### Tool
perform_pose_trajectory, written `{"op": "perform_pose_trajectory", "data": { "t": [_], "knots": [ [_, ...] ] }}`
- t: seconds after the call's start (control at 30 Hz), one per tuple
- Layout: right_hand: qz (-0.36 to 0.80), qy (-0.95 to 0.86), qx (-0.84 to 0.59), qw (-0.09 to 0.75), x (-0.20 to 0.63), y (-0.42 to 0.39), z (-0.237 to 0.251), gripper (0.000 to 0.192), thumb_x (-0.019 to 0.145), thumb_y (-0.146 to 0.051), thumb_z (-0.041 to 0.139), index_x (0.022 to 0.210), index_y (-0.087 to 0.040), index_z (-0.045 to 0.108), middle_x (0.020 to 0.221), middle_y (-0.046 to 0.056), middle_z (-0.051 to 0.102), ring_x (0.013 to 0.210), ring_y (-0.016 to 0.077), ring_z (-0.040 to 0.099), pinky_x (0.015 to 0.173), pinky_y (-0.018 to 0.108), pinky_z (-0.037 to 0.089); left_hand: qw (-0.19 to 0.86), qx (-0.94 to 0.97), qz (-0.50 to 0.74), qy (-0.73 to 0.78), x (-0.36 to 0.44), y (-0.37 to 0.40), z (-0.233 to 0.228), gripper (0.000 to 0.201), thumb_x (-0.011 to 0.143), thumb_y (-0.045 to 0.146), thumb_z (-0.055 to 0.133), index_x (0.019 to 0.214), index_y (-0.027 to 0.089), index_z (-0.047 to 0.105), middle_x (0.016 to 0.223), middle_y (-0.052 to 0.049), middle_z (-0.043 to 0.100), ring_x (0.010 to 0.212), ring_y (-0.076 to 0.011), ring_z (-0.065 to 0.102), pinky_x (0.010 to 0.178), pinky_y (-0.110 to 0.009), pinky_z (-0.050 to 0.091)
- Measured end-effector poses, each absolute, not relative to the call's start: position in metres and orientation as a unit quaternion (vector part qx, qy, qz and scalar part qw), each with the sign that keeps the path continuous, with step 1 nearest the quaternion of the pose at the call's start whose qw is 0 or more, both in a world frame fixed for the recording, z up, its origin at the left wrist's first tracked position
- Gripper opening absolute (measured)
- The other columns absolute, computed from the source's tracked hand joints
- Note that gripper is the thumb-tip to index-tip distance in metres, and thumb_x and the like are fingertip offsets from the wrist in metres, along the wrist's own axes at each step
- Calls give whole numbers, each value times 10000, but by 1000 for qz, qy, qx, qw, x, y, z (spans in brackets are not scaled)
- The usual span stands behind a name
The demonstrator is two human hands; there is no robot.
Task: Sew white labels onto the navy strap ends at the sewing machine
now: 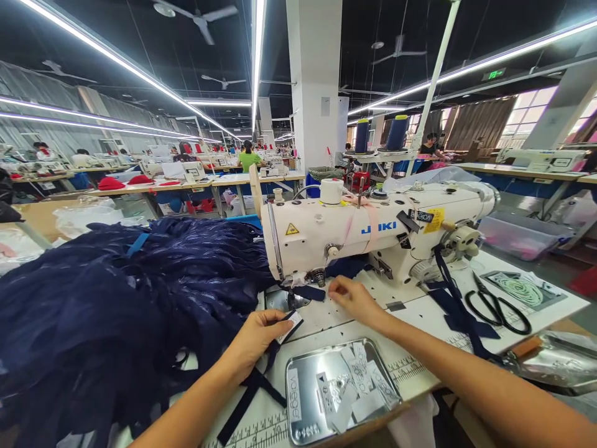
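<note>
My left hand (261, 336) is closed with thumb and fingers on a white label (290, 326) lying on a dark navy strap, in front of the sewing machine's needle area (293, 298). Navy straps (252, 395) hang below that hand. My right hand (357, 300) has its fingers curled together beside the end of a navy fabric strip (310, 293) under the machine head; whether anything is between the fingertips is hidden. The white sewing machine (336, 227) stands just behind both hands. Nearer to me, a metal tray (310, 429) holds several white printed labels (361, 367).
A large heap of navy garment pieces (140, 280) covers the left side. Black scissors (497, 305) lie at the right beside dark straps (459, 305) and a flat grey item with a green coil (522, 289). Navy thread cones (396, 132) stand behind the machine. Other people work farther back.
</note>
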State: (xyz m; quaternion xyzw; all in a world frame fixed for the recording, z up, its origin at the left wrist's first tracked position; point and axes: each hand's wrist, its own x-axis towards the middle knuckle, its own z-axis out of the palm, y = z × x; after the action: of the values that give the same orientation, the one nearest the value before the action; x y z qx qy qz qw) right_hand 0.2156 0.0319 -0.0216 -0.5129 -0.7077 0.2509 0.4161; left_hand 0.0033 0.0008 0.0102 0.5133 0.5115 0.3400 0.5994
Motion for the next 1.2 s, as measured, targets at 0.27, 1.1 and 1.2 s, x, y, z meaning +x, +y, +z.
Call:
{"op": "perform_pose_trajectory", "data": {
  "t": [0.27, 1.1, 1.2],
  "knots": [
    [4, -731, -635, 249, 264, 61, -15, 107, 779, -142, 476, 864, -151, 540, 904, 59, 559, 829, 183, 523, 709, 293, 385, 573, 532, 331, 529, 4, 5, 15, 257, 470, 394, 704, 501, 161, 599, 484, 33, 508, 478, -93, 407, 502, -215, 312],
    [21, -744, -603, 288, 229, 38, -21, 226, 812, -160, 414, 602, -172, 495, 773, 45, 579, 737, 167, 534, 671, 289, 381, -306, 928, 51, 208, 6, 31, -21, 96, 723, 87, 525, 645, 120, 571, 593, -46, 574, 562, -170, 483, 554, -314, 258],
    [109, -742, -596, 287, 210, 36, -31, 265, 791, -193, 466, 527, -177, 443, 722, 16, 565, 718, 160, 529, 664, 287, 380, -313, 925, 60, 207, 6, 30, -22, 77, 708, 102, 552, 635, 118, 568, 573, -36, 565, 547, -169, 481, 554, -312, 260]
  ]
}}
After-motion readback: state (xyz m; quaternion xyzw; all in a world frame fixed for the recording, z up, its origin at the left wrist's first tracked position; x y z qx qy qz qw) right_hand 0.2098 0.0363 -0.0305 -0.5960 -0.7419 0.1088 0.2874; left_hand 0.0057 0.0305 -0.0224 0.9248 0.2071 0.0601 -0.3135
